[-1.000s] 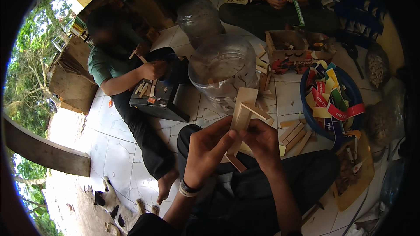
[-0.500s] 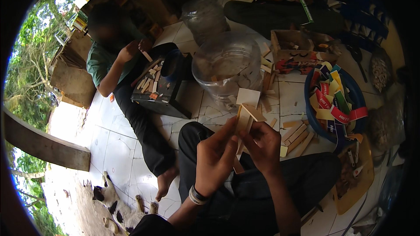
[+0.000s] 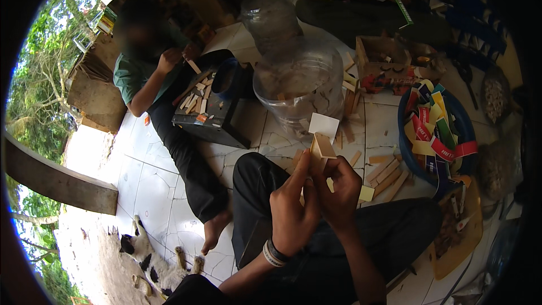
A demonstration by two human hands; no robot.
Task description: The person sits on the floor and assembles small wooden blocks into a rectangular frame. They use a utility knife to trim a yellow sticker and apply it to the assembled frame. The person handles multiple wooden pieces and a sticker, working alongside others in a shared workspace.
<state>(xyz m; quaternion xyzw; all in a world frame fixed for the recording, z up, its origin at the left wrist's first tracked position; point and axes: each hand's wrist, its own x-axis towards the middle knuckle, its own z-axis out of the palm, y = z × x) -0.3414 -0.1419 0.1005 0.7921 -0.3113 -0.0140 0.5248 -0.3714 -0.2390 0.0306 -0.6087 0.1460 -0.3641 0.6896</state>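
Over my lap, both hands grip a small pale box-like piece of thin wood or card (image 3: 322, 148). A white square flap (image 3: 324, 123) stands up at its far end. My left hand (image 3: 293, 212) is closed on its left side, fingers pointing up along it. Pressed against the right side are the bent fingers of my right hand (image 3: 341, 186), also closed. The lower part of the piece is hidden behind my fingers. Just right of my right hand, several wooden strips (image 3: 388, 177) lie on the floor beside a small pale yellow piece (image 3: 366, 194).
A blue basin (image 3: 402, 130) of coloured printed strips stands right, above a yellow tray (image 3: 473, 237). Ahead are a clear plastic tub (image 3: 271, 87) and a cardboard box (image 3: 389, 83). Two people work nearby, one beside a black box (image 3: 206, 127). A cat (image 3: 152, 257) lies lower left.
My left hand has shifted right, closer to my right hand. The box-like piece has turned and now hides more behind my fingers. The view has shifted slightly.
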